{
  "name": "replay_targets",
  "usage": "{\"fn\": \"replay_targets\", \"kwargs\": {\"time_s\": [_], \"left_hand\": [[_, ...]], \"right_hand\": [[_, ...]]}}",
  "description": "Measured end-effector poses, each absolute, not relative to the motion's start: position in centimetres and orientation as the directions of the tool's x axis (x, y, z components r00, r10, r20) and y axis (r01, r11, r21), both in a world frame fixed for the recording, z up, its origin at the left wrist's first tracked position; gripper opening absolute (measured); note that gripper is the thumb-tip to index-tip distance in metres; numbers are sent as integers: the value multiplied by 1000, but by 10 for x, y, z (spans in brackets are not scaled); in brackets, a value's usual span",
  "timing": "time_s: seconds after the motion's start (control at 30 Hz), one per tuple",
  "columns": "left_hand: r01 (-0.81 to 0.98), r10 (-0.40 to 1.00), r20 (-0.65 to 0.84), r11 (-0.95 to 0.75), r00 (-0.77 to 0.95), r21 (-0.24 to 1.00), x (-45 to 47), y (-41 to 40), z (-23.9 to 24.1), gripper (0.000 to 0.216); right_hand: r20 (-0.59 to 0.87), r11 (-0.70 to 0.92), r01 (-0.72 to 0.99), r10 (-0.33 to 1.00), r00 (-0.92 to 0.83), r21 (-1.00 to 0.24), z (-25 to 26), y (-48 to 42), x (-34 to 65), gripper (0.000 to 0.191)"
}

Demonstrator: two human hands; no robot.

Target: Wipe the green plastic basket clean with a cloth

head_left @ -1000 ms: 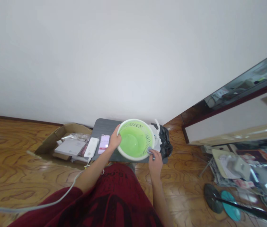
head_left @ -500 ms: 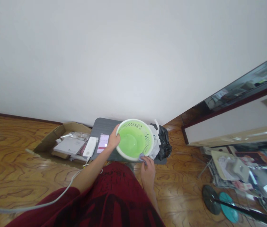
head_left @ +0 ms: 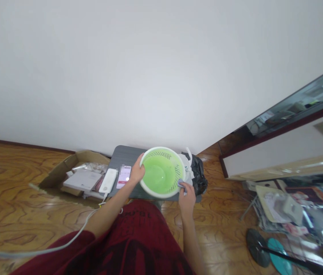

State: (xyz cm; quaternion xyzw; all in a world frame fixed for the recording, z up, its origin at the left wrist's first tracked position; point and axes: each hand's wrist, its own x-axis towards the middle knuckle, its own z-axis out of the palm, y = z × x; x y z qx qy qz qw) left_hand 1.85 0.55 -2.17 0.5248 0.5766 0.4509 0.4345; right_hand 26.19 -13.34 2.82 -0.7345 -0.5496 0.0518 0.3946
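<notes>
A round green colander point(head_left: 161, 173) with a white rim and perforated sides is tilted toward me above a small grey table point(head_left: 123, 154). My left hand point(head_left: 137, 173) grips its left rim, fingers curled over the edge. My right hand point(head_left: 186, 194) is closed on a small bluish cloth point(head_left: 180, 184) pressed against the colander's lower right rim.
A phone point(head_left: 124, 175) with a lit screen and a white power bank point(head_left: 107, 180) with a cable lie on the table's left. An open cardboard box point(head_left: 77, 173) sits left on the wooden floor. A black bag point(head_left: 197, 173) is right of the table; clutter and a fan base point(head_left: 266, 250) lie further right.
My right hand with the cloth slid from the colander's bottom rim up to its lower right rim. The left hand kept its grip.
</notes>
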Motion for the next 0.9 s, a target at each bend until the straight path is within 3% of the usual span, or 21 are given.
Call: {"fn": "replay_targets", "kwargs": {"time_s": [0.3, 0.67, 0.9], "left_hand": [[226, 997, -17, 32, -70, 974, 17, 6, -25, 68], [228, 998, -15, 30, -67, 973, 19, 6, -18, 69], [215, 997, -17, 33, -78, 976, 19, 6, -19, 70]], "right_hand": [[306, -58, 749, 889, 339, -660, 23, -182, 218, 30], [355, -70, 783, 864, 358, -618, 30, -124, 281, 30], [350, -55, 779, 873, 341, -624, 30, -137, 263, 29]]}}
